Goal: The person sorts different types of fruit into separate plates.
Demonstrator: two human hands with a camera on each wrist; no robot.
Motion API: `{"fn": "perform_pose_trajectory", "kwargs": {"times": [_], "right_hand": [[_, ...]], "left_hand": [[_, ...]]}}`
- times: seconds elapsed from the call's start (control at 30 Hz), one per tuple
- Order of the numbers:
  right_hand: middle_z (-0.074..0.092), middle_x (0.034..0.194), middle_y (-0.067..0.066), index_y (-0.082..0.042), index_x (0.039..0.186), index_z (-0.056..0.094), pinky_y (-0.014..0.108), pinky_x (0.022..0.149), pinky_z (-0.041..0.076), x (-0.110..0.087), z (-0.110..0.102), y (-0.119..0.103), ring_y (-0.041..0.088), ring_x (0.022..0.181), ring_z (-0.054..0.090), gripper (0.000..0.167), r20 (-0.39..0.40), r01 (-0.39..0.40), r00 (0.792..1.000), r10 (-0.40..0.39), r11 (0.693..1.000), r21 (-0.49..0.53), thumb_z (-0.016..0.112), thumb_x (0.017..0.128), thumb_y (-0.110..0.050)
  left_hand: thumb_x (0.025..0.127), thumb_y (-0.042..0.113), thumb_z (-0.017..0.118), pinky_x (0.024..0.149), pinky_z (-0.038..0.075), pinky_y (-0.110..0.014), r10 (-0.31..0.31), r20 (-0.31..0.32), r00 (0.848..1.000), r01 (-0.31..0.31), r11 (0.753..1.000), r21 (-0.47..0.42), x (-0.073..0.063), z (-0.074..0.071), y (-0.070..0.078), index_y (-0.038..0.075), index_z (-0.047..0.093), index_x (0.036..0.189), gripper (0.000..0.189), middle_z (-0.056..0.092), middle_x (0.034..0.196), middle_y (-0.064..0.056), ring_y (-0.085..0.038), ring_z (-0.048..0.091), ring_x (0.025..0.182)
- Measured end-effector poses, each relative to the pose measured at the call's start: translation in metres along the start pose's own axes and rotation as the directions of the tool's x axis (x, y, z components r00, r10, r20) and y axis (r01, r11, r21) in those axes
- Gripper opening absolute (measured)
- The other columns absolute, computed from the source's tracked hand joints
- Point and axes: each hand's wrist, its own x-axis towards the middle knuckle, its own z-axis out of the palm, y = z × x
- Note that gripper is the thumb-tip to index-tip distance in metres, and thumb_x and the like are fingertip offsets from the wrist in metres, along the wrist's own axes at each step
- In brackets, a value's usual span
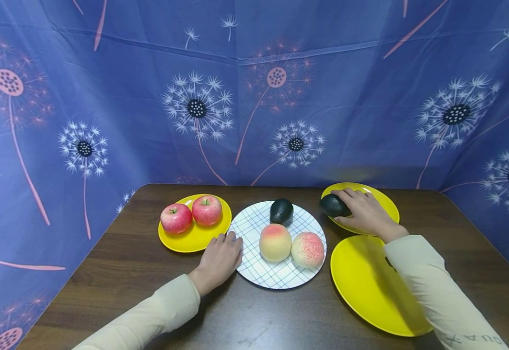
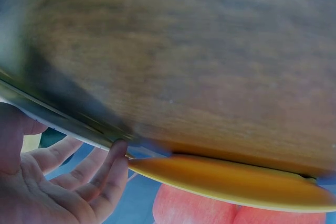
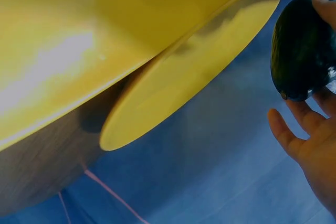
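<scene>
Right hand [image 3: 317,153] at right edge of view grips a dark green avocado [image 3: 296,51], thumb on one side, fingers on the other. Large yellow plate [image 3: 47,19], whitish glare on its surface, fills upper left; second yellow plate [image 3: 197,74] lies alongside, seen obliquely. Brown tabletop [image 3: 39,169] lower left; blue cloth [image 3: 210,156] beyond.

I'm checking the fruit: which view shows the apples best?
The head view: both apples, stems included, show on their yellow plate. Left wrist shows only parts, beyond the plate; right wrist shows none.
</scene>
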Motion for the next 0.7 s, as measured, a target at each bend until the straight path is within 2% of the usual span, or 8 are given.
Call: {"fn": "perform_pose_trajectory", "kwargs": {"times": [0.27,0.53,0.7], "right_hand": [[0.046,0.129,0.023,-0.008,0.135,0.038,0.06,0.088,0.034,-0.006,-0.002,0.014,0.043,0.11,0.046,0.072,0.005,-0.031,0.999,0.031,0.999,-0.007,0.072,0.075,-0.031],[0.047,0.128,0.024,-0.006,0.133,0.041,0.059,0.084,0.035,-0.013,-0.004,0.027,0.043,0.112,0.045,0.072,-0.025,-0.078,0.997,0.078,0.997,0.005,0.074,0.073,-0.029],[0.042,0.131,0.027,-0.004,0.134,0.038,0.058,0.082,0.035,-0.016,-0.004,0.035,0.045,0.112,0.044,0.073,0.012,-0.128,0.992,0.128,0.992,-0.004,0.072,0.075,-0.03]], "left_hand": [[0.084,0.036,0.06,0.063,0.047,-0.027,-0.007,0.008,1.0,0.007,1.0,-0.001,0.001,0.0,0.001,0.012,0.06,0.101,0.029,0.056,0.088,-0.005,-0.019,0.048,0.069],[0.084,0.036,0.06,0.063,0.047,-0.027,-0.002,0.01,1.0,0.002,1.0,-0.003,0.0,0.0,0.0,0.012,0.059,0.102,0.03,0.056,0.088,-0.005,-0.019,0.048,0.069],[0.084,0.036,0.061,0.064,0.047,-0.028,-0.003,0.015,1.0,0.003,1.0,-0.011,0.001,-0.001,0.0,0.012,0.059,0.102,0.03,0.056,0.088,-0.006,-0.019,0.048,0.07]]}}
